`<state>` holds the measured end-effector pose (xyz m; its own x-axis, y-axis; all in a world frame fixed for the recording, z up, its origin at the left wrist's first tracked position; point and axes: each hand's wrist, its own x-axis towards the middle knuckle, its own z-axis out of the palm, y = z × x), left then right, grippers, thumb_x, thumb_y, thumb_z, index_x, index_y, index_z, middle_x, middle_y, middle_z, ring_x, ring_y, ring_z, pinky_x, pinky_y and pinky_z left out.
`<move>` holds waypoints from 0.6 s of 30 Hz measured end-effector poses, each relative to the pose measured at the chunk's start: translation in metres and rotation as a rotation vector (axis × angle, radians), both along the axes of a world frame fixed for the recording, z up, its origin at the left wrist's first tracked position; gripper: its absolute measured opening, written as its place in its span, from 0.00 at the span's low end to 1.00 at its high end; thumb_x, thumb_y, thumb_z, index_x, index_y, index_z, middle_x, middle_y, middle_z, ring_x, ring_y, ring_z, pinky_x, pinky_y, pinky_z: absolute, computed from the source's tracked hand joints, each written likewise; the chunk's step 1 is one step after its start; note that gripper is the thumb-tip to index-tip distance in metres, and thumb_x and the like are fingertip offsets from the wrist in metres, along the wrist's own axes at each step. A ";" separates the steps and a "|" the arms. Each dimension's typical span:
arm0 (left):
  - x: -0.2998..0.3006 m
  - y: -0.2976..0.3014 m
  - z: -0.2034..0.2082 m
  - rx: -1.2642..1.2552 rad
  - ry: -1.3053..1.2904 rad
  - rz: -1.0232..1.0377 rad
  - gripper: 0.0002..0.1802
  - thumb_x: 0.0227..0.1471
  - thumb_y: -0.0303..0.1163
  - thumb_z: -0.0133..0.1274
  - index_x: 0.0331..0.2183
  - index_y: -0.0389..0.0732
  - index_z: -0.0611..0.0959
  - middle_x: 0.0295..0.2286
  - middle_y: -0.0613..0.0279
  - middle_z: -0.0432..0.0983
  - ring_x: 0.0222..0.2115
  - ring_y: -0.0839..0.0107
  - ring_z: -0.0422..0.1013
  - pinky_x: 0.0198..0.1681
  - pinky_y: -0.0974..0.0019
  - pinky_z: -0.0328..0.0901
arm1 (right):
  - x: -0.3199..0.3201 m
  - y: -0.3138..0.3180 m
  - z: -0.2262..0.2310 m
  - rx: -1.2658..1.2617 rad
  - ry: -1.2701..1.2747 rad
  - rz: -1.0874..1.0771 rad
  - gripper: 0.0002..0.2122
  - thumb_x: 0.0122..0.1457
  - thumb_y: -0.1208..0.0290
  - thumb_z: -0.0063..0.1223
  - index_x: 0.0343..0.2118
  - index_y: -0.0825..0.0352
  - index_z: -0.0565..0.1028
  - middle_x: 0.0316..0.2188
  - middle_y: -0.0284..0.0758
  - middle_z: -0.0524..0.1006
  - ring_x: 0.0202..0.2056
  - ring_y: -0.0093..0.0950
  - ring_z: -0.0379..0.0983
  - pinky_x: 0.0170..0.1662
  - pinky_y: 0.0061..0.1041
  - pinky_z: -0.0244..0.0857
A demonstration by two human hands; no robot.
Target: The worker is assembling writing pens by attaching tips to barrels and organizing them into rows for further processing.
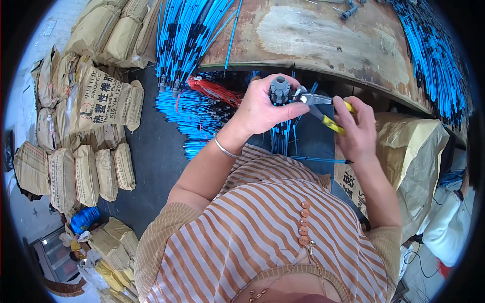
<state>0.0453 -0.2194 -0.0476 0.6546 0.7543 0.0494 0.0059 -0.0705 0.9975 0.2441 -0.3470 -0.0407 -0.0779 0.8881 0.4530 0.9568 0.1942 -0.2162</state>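
Observation:
My left hand (262,108) is closed around a dark grey ribbed plastic hub (279,91) with a round hole in its top. Yellow-handled pliers (332,124) are gripped in my right hand (359,132). Their metal jaws reach to my left thumb and fingertips, beside the hub. What the jaws bite on, if anything, is too small to make out. Below the hub hang several thin blue rods (281,139), partly hidden by my left hand. Another blue rod (323,160) lies crosswise under my right wrist.
A worn wooden table (313,35) stands ahead, with blue rod bundles (189,35) at its left and more rods (429,55) at its right. Red strands (217,91) lie over stacked blue rods. Brown paper sacks (88,177) are piled left; a large paper sack (409,156) stands right.

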 end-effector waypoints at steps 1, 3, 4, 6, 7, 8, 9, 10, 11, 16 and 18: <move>0.001 0.000 0.000 0.004 0.019 -0.009 0.23 0.26 0.20 0.65 0.33 0.36 0.79 0.25 0.64 0.76 0.23 0.76 0.67 0.31 0.75 0.63 | 0.002 -0.003 0.002 -0.094 0.051 -0.006 0.25 0.42 0.81 0.56 0.47 0.59 0.71 0.44 0.36 0.68 0.43 0.32 0.66 0.42 0.26 0.66; 0.000 -0.004 0.004 0.000 0.018 -0.064 0.23 0.25 0.20 0.65 0.33 0.35 0.80 0.25 0.64 0.76 0.22 0.76 0.67 0.30 0.75 0.63 | 0.012 -0.002 0.032 -0.391 0.164 0.050 0.25 0.42 0.81 0.56 0.47 0.60 0.71 0.42 0.36 0.70 0.41 0.31 0.67 0.39 0.24 0.65; -0.001 -0.004 0.007 0.004 0.008 -0.118 0.23 0.25 0.20 0.65 0.32 0.35 0.80 0.25 0.64 0.76 0.22 0.75 0.67 0.30 0.75 0.63 | 0.020 0.004 0.056 -0.681 0.267 0.108 0.25 0.41 0.81 0.56 0.47 0.61 0.71 0.40 0.36 0.71 0.38 0.30 0.68 0.36 0.23 0.65; -0.005 -0.008 0.009 0.010 -0.012 -0.224 0.24 0.23 0.21 0.66 0.32 0.35 0.80 0.25 0.63 0.76 0.22 0.75 0.67 0.29 0.74 0.63 | 0.032 0.012 0.081 -1.265 0.469 0.227 0.25 0.41 0.81 0.57 0.47 0.64 0.70 0.37 0.37 0.73 0.34 0.29 0.71 0.30 0.20 0.65; -0.004 -0.011 0.009 -0.003 -0.012 -0.235 0.24 0.23 0.21 0.66 0.32 0.35 0.80 0.25 0.63 0.76 0.22 0.75 0.67 0.29 0.74 0.63 | 0.034 0.008 0.073 -1.274 0.479 0.216 0.25 0.41 0.81 0.57 0.47 0.64 0.70 0.37 0.37 0.73 0.34 0.29 0.71 0.30 0.20 0.65; 0.000 -0.008 0.008 0.027 -0.039 -0.308 0.24 0.23 0.22 0.66 0.32 0.35 0.81 0.24 0.63 0.76 0.22 0.75 0.67 0.28 0.74 0.63 | 0.036 0.002 0.057 -1.431 0.685 0.268 0.25 0.41 0.81 0.58 0.47 0.64 0.70 0.35 0.37 0.74 0.31 0.29 0.71 0.29 0.20 0.64; 0.003 -0.005 0.006 0.063 -0.061 -0.363 0.25 0.22 0.22 0.67 0.32 0.35 0.81 0.24 0.63 0.76 0.21 0.75 0.66 0.28 0.74 0.63 | 0.039 0.000 0.036 -1.576 0.892 0.343 0.25 0.41 0.81 0.58 0.47 0.65 0.70 0.33 0.37 0.75 0.29 0.29 0.71 0.28 0.21 0.64; 0.006 -0.002 0.005 0.099 -0.084 -0.417 0.25 0.21 0.23 0.67 0.32 0.35 0.81 0.24 0.62 0.76 0.21 0.75 0.66 0.28 0.74 0.63 | 0.042 -0.002 0.019 -1.709 1.105 0.424 0.25 0.41 0.80 0.59 0.47 0.66 0.69 0.31 0.37 0.76 0.27 0.29 0.72 0.27 0.21 0.63; 0.008 -0.003 0.004 0.129 -0.103 -0.464 0.25 0.21 0.23 0.67 0.31 0.34 0.81 0.23 0.62 0.76 0.21 0.75 0.66 0.27 0.73 0.62 | 0.043 -0.006 0.011 -1.838 1.326 0.515 0.25 0.41 0.80 0.60 0.47 0.67 0.69 0.29 0.37 0.77 0.25 0.28 0.72 0.26 0.21 0.63; 0.002 -0.007 -0.001 0.150 -0.069 -0.155 0.22 0.24 0.25 0.69 0.30 0.35 0.81 0.20 0.65 0.75 0.18 0.77 0.65 0.25 0.76 0.63 | 0.026 -0.002 0.052 -0.325 0.204 0.295 0.30 0.37 0.79 0.64 0.48 0.69 0.66 0.19 0.31 0.76 0.17 0.32 0.71 0.27 0.26 0.67; 0.002 -0.007 0.000 0.122 -0.080 -0.205 0.23 0.23 0.24 0.69 0.30 0.35 0.81 0.21 0.64 0.76 0.18 0.76 0.65 0.26 0.75 0.63 | 0.030 -0.004 0.060 -0.570 0.310 0.284 0.31 0.37 0.79 0.63 0.49 0.69 0.65 0.21 0.32 0.77 0.20 0.32 0.72 0.29 0.27 0.68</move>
<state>0.0476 -0.2261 -0.0473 0.7837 0.5914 0.1900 -0.0997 -0.1822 0.9782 0.2737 -0.3511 0.0195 -0.2842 0.9580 -0.0374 0.7637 0.2026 -0.6129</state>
